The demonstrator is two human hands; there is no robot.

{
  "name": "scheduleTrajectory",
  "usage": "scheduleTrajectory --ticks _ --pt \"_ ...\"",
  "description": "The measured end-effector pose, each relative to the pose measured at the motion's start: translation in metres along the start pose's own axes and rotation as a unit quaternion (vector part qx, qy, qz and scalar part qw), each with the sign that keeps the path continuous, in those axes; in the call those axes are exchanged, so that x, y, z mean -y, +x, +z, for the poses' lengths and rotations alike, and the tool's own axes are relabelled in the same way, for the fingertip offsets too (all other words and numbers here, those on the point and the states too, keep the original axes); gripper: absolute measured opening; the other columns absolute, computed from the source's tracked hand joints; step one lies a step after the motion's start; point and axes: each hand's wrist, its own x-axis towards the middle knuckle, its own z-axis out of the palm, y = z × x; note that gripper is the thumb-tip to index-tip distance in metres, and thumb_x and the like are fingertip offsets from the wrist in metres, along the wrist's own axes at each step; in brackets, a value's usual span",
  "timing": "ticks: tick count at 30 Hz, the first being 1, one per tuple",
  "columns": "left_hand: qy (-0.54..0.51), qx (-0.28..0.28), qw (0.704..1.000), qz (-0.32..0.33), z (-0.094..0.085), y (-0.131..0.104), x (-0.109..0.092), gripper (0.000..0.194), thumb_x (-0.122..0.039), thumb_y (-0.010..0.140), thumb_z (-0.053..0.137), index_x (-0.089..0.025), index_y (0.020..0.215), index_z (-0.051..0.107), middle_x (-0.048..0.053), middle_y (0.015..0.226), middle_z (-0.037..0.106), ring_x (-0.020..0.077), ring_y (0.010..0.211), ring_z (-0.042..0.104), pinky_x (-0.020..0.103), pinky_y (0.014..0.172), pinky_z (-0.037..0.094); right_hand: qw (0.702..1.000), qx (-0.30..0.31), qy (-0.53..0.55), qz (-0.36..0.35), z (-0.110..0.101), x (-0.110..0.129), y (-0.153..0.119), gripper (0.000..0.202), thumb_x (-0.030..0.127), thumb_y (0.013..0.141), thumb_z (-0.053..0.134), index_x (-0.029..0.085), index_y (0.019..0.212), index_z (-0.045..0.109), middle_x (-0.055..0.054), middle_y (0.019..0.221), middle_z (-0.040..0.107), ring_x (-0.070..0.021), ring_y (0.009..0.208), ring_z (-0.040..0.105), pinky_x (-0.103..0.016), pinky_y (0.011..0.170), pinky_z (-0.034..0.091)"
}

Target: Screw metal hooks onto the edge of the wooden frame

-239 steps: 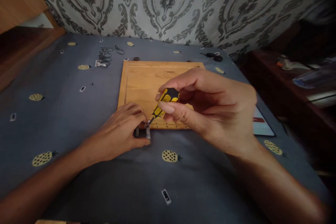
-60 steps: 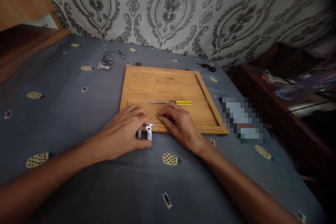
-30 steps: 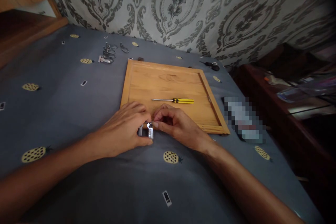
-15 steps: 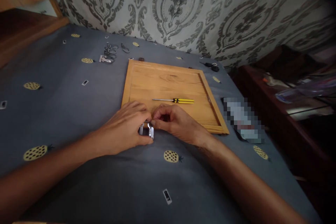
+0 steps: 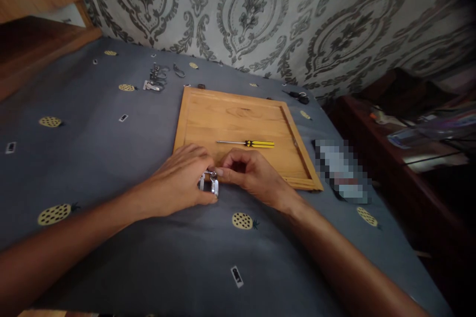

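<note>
My left hand (image 5: 185, 174) grips a small shiny metal fitting (image 5: 214, 186) between thumb and fingers; it has a squared outline with a gap in the middle. Close against it, the thumb and forefinger of my right hand (image 5: 250, 174) are pinched together at the fitting's upper corner. Whatever those fingertips hold, if anything, is too small to make out. Both hands are at the near edge of a framed wooden panel (image 5: 208, 114), which lies flat. A screwdriver (image 5: 260, 144) with a yellow and black handle rests on the panel, just beyond the hands.
Several metal fittings (image 5: 153, 85) lie at the back left on the grey-blue cloth (image 5: 148, 262) with pineapple prints. A black object (image 5: 302, 97) sits behind the panel's right corner. To the right lies a flat pixelated item (image 5: 344, 171). A dark red table (image 5: 390, 153) stands beyond.
The right fingertips have shifted slightly right, showing more of the fitting's upper corner. My left hand keeps its hold, and the view has moved a little.
</note>
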Motion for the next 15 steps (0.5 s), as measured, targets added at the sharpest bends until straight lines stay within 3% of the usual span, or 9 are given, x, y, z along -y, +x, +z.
scheduleTrajectory --ticks 6,9,15 --pt "-0.005 -0.008 1.0 0.006 0.001 -0.002 0.002 0.031 -0.029 0.072 0.084 -0.02 0.092 0.061 0.003 0.102 0.063 0.0275 0.105 0.058 0.041 0.093 0.049 0.985 -0.081 -0.092 -0.122 0.005 -0.007 -0.021 0.013 0.023 0.098 0.06 0.015 0.093 0.069 -0.005 0.086 0.067 -0.0137 0.077 0.064 -0.026 0.069 0.052" --pt "-0.003 -0.008 1.0 0.009 0.001 -0.002 0.002 0.03 -0.028 0.073 0.083 -0.02 0.092 0.061 0.004 0.103 0.063 0.0274 0.106 0.058 0.042 0.095 0.049 0.963 -0.092 -0.154 -0.202 0.01 -0.013 -0.028 0.017 0.016 0.1 0.057 0.015 0.105 0.073 -0.009 0.098 0.069 -0.0173 0.091 0.066 -0.032 0.079 0.055" --pt "0.007 0.013 1.0 0.004 -0.002 -0.001 -0.001 0.032 -0.026 0.074 0.083 -0.018 0.095 0.061 0.004 0.103 0.063 0.0273 0.107 0.057 0.043 0.096 0.048 0.919 -0.094 -0.248 -0.292 0.011 -0.015 -0.029 0.019 0.01 0.101 0.055 0.009 0.109 0.072 -0.012 0.096 0.068 -0.0193 0.087 0.06 -0.033 0.074 0.054"
